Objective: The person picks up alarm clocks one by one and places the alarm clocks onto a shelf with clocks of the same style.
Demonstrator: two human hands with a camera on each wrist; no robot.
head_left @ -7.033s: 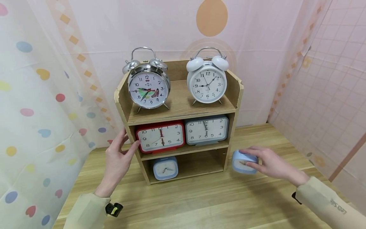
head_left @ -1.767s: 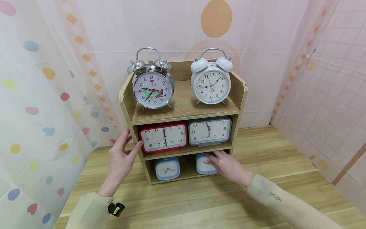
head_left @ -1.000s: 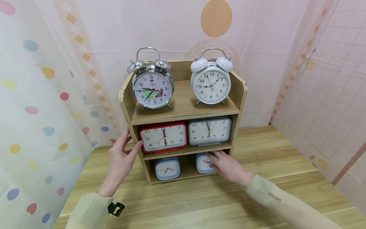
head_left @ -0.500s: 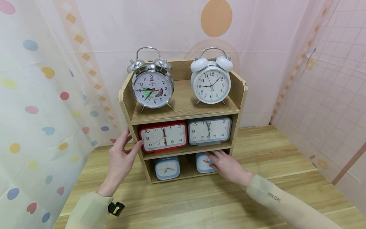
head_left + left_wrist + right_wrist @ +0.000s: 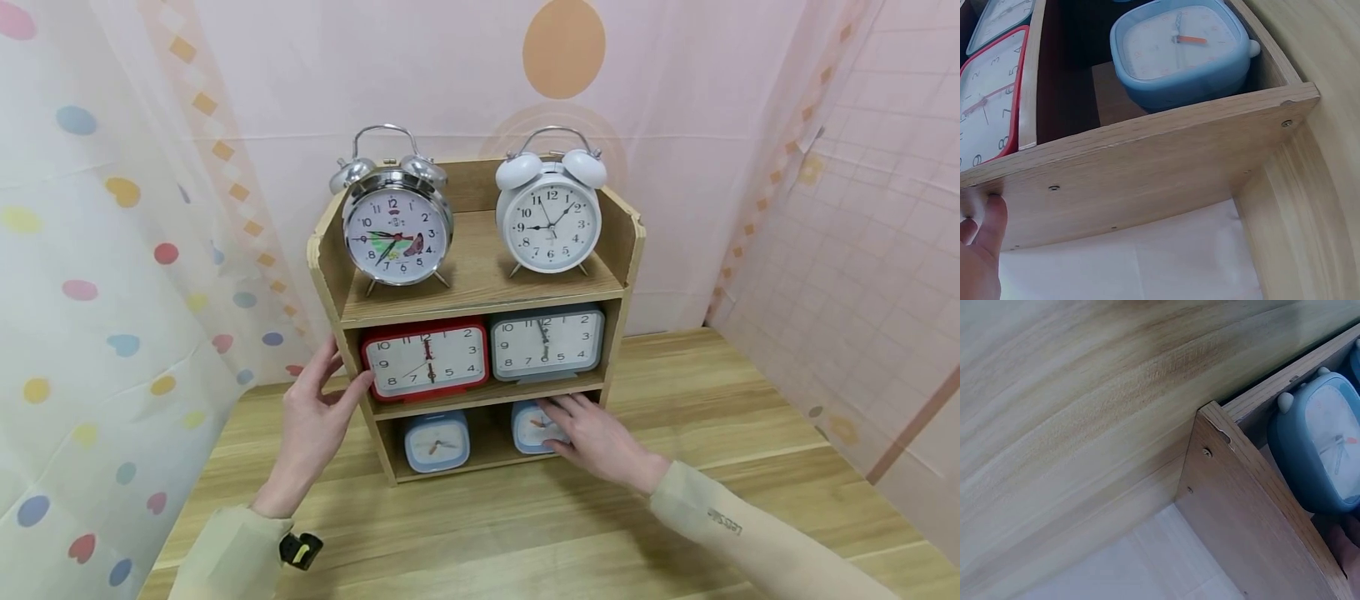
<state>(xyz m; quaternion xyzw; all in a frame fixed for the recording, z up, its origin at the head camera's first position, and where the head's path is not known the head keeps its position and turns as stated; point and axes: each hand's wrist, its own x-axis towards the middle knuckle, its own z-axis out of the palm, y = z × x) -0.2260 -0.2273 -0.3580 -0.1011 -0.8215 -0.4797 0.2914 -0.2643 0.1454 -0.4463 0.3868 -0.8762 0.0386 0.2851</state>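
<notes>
In the head view, my left hand (image 5: 315, 429) holds the left side panel of the small wooden shelf (image 5: 480, 310), thumb at the front edge and fingers along the outside. A fingertip presses that panel in the left wrist view. My right hand (image 5: 603, 442) reaches into the right of the bottom compartment. Its fingers lie at the top of a light-blue alarm clock (image 5: 531, 427), with the thumb stretched before its lower right corner. This clock stands upright and partly hidden by the hand; its feet show in the right wrist view. A matching light-blue alarm clock (image 5: 437, 442) stands at the left.
On top stand a silver twin-bell alarm clock (image 5: 397, 233) and a white one (image 5: 551, 225). The middle compartment holds a red clock (image 5: 425, 360) and a grey clock (image 5: 547, 342), side by side. Wood-grain table (image 5: 480, 542) surrounds the shelf; patterned curtains (image 5: 255, 75) hang behind.
My right hand has brought the light-blue clock from beside the shelf into the bottom right compartment. Since half a second ago, its thumb has straightened and moved lower. My left hand keeps its place.
</notes>
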